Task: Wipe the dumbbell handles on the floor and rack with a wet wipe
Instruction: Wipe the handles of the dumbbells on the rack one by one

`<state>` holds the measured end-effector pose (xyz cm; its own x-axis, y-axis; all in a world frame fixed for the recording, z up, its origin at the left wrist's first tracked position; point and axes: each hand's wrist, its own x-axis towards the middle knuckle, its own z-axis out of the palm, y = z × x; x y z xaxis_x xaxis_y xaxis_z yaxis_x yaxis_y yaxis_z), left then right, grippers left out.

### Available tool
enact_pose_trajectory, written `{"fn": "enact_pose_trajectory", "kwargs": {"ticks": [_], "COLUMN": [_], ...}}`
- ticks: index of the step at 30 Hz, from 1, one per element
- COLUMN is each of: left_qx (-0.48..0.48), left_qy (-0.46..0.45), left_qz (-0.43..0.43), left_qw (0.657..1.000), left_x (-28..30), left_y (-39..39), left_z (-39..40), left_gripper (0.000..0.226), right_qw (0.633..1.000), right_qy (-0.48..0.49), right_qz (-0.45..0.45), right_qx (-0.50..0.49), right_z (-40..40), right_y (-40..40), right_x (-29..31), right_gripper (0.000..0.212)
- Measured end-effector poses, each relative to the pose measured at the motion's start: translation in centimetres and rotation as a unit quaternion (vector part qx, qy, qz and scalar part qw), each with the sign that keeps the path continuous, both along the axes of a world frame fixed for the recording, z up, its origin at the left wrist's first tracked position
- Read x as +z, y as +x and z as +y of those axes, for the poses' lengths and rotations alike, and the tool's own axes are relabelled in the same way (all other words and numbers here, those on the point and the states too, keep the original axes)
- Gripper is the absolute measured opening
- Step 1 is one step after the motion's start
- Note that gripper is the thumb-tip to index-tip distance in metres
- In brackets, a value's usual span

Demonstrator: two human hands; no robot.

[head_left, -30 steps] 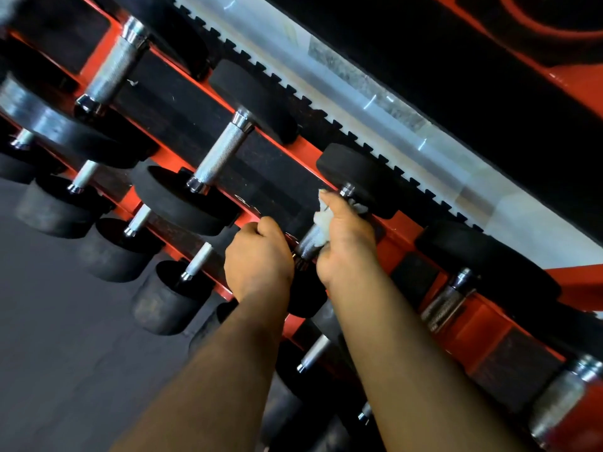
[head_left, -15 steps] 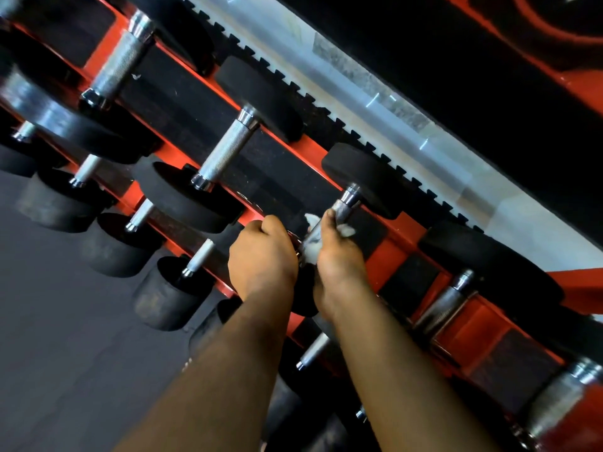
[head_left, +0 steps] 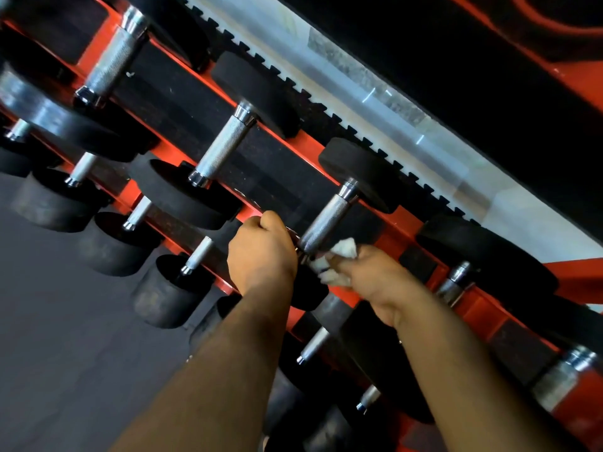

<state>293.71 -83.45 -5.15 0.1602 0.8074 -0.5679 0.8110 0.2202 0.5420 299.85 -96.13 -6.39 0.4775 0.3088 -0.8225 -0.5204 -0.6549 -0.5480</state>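
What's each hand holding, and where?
Right hand grips the wet wipe, bunched at the near end of the dumbbell handle. Left hand: curled, hold hidden.

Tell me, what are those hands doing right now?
Right hand pinching white wipe at near end of dumbbell handle. Left hand curled at the red rack rail. Nothing blocking.

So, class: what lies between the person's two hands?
In the head view, the near end of the knurled dumbbell handle lies between the left hand and the right hand, which holds the wet wipe.
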Motion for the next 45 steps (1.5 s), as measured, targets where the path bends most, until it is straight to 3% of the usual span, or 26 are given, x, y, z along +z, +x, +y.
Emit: {"fn": "enact_pose_trajectory", "kwargs": {"ticks": [2, 4, 12, 14, 15, 16, 18, 20, 22, 25, 28, 30, 34, 36, 38, 40, 42, 44, 45], "left_qx": [-0.001, -0.004, -0.006, -0.005, -0.005, -0.007, -0.008, -0.006, -0.004, 0.000, -0.006, -0.007, 0.001, 0.001, -0.009, -0.034, -0.088, -0.131, -0.127], "left_qy": [0.001, 0.001, 0.002, -0.003, -0.006, -0.009, -0.012, -0.014, -0.017, -0.023, -0.022, -0.017, -0.019, -0.027, -0.036, -0.053, -0.056, -0.013, 0.032], "left_qz": [-0.002, -0.003, -0.016, -0.019, -0.020, -0.021, -0.021, -0.025, -0.028, -0.026, -0.026, -0.027, -0.032, -0.033, -0.029, -0.053, -0.114, -0.148, -0.157], "left_qw": [1.000, 1.000, 1.000, 1.000, 1.000, 1.000, 1.000, 1.000, 0.999, 0.999, 0.999, 0.999, 0.999, 0.999, 0.999, 0.997, 0.988, 0.980, 0.979], "left_x": [0.0, 0.2, 0.0, 0.0, 0.0, 0.1, 0.2, 0.2, 0.2, 0.2, 0.1, 0.0, 0.2, 0.7, 0.8, 0.7, 0.2, 0.0, 0.1], "left_y": [0.0, 0.0, -0.3, -0.4, -0.4, -0.4, -0.4, -0.4, -0.4, -0.4, -0.5, -0.5, -0.6, -0.6, -0.7, -1.5, -2.9, -5.1, -6.1], "left_z": [0.0, -0.1, -0.1, 0.0, 0.0, 0.1, 0.1, 0.0, 0.0, 0.0, 0.0, 0.1, 0.0, 0.1, 0.1, 0.2, -0.1, 0.6, 1.6], "left_gripper": [0.035, 0.035, 0.029, 0.027, 0.027, 0.027, 0.027, 0.028, 0.030, 0.031, 0.029, 0.028, 0.029, 0.030, 0.035, 0.037, 0.032, 0.031, 0.031], "right_qw": [0.996, 0.995, 0.997, 0.986, 0.958, 0.906, 0.769, 0.668, 0.588, 0.557, 0.495, 0.493, 0.466, 0.465, 0.495, 0.571, 0.689, 0.783, 0.811], "right_qy": [-0.037, -0.042, 0.036, 0.055, 0.053, 0.045, -0.005, -0.086, -0.154, -0.177, -0.135, -0.085, 0.016, 0.022, 0.023, 0.032, 0.049, 0.043, 0.029], "right_qz": [-0.061, -0.067, -0.061, -0.152, -0.264, -0.386, -0.523, -0.491, -0.434, -0.389, -0.407, -0.416, -0.486, -0.510, -0.517, -0.527, -0.526, -0.518, -0.509], "right_qx": [-0.046, -0.060, 0.020, 0.044, 0.095, 0.170, 0.368, 0.552, 0.665, 0.713, 0.756, 0.760, 0.740, 0.723, 0.698, 0.629, 0.496, 0.343, 0.286], "right_z": [0.7, 1.9, 0.8, 1.0, 1.4, 2.0, 3.7, 5.8, 7.5, 8.6, 7.8, 6.4, 1.7, -0.7, -2.5, -3.0, -2.7, -0.8, 0.8], "right_y": [0.3, -0.9, -3.6, -2.2, -1.2, 0.1, 2.6, 4.3, 4.8, 4.6, 3.9, 3.4, 2.7, 2.4, 1.9, 1.0, -0.3, -1.5, -1.9], "right_x": [-0.5, -0.8, 2.6, 3.6, 3.7, 3.8, 3.2, 2.6, 2.7, 2.9, 1.8, 1.4, 0.9, 0.8, 0.9, 1.4, 2.0, 3.1, 3.6], "right_gripper": [0.013, 0.013, 0.015, 0.013, 0.017, 0.020, 0.023, 0.017, 0.017, 0.029, 0.026, 0.029, 0.063, 0.063, 0.063, 0.061, 0.055, 0.041, 0.034]}}
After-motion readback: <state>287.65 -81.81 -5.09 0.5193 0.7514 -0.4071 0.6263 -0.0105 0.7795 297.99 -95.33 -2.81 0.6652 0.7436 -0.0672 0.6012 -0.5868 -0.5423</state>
